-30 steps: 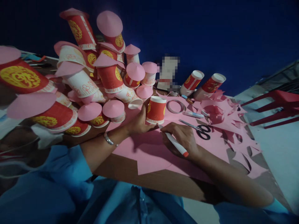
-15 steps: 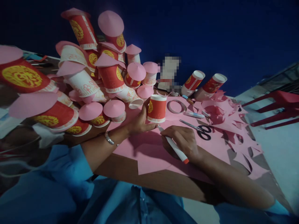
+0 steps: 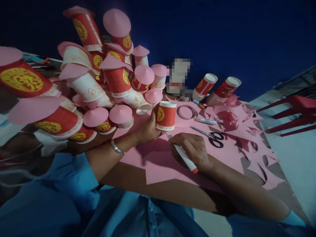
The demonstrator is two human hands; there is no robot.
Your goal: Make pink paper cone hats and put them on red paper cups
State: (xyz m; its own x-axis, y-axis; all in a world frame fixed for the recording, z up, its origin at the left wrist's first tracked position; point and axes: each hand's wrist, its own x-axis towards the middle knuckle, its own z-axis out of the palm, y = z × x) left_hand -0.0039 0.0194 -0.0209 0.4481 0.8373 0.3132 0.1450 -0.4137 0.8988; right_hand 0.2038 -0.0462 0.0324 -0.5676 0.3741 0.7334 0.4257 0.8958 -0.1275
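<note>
My left hand (image 3: 148,130) grips a red paper cup (image 3: 167,116) from its left side; the cup has white bands at both ends and a yellow emblem. In my right hand (image 3: 192,148) is a white marker (image 3: 184,158) with an orange-red end. The marker's tip points up and left, close to the lower band of the cup; whether it touches cannot be told. Under both hands lie sheets of pink paper (image 3: 158,171). Black-handled scissors (image 3: 212,137) rest on the paper just right of my right hand.
Several paper cups with pink cone tops (image 3: 116,79) are piled at the left. A tape roll (image 3: 186,112) and a glue tube (image 3: 204,121) lie beyond the scissors. Two cups (image 3: 206,85) stand at the back; pink paper scraps (image 3: 256,168) cover the right side. A red stool (image 3: 296,108) stands beyond.
My left hand has turned the cup slightly, so more of its yellow emblem faces me. The left thumb has drawn back from below the cup. The marker stays near the lower band.
</note>
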